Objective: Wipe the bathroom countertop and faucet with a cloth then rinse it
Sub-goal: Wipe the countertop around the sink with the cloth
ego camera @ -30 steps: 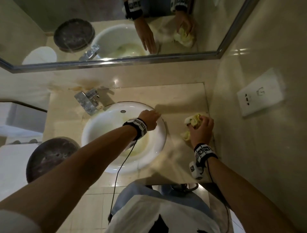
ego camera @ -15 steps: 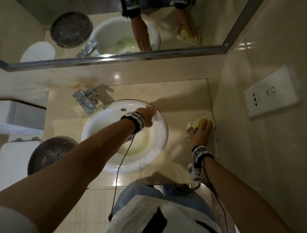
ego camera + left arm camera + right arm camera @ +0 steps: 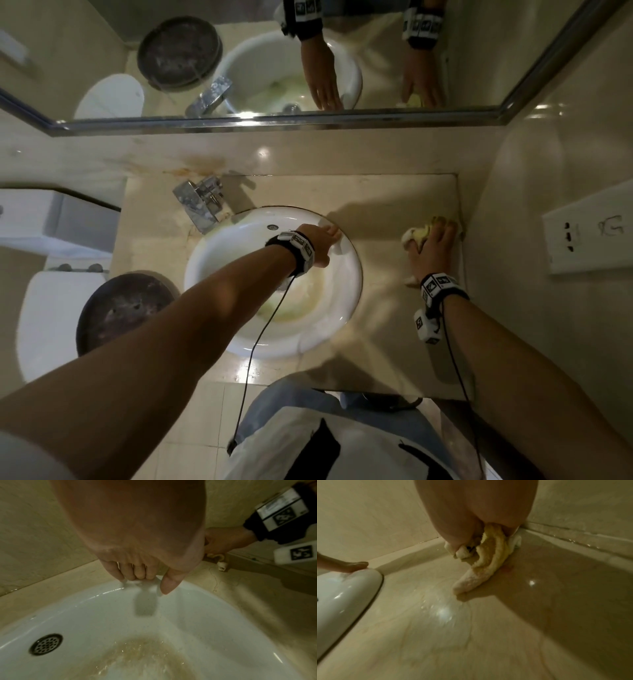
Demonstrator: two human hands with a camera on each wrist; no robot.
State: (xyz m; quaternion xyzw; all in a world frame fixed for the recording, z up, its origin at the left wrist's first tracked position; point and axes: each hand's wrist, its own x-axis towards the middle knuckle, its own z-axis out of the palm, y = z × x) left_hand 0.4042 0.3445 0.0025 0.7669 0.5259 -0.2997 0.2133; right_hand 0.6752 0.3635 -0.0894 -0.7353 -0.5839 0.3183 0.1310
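**A:** Beige stone countertop (image 3: pixel 383 202) from the head view, with a white round basin (image 3: pixel 329 329) set into it and a chrome faucet (image 3: pixel 200 202) at its far left edge. Where are the hands?

**B:** The left hand (image 3: pixel 320 241) lies on the basin's far right rim, fingers fairly straight, holding nothing. The right hand (image 3: pixel 433 245) is pressed flat on a yellow cloth (image 3: pixel 416 234) near the back right corner of the counter, next to the side wall. A mirror (image 3: pixel 376 68) above repeats both hands. A dark round lid (image 3: pixel 120 308) and a white toilet (image 3: pixel 44 308) sit to the left, a white wall socket (image 3: pixel 589 229) to the right.

**A:** And the left wrist view?

**B:** The fingers (image 3: pixel 113 569) reach down onto the white rim, loosely extended, the thumb apart and nothing between them. An overflow grille (image 3: pixel 46 644) shows in the basin wall, brownish staining at the bottom.

**A:** Right wrist?

**B:** The cloth is bunched under the palm, the thumb curled onto a fold, one end trailing toward the camera on the wet, shiny counter. I cannot see the fingertips there. The other hand's fingers rest on the basin edge at left.
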